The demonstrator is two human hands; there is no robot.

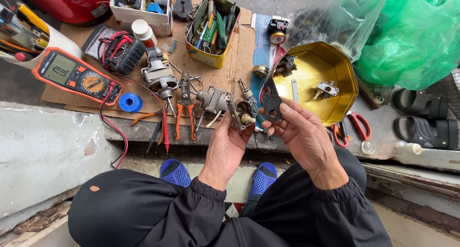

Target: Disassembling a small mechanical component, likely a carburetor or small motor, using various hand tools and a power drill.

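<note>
My left hand (225,148) grips a small grey metal gear housing (240,113) with a pale shaft end showing on its face. My right hand (302,132) pinches a flat black round part with a hole in it (273,107), held just to the right of the housing. Both hands are raised in front of my knees, above the edge of a piece of cardboard (239,55) on the ground. My black sleeves and blue sandals (175,172) show below.
An orange multimeter (76,76) with red and black leads, a small motor (159,76), orange-handled pliers (185,110), a yellow tin of tools (213,29), a gold octagonal tin lid (318,79) holding small parts, red scissors (357,127), green plastic bags (412,31) lie around.
</note>
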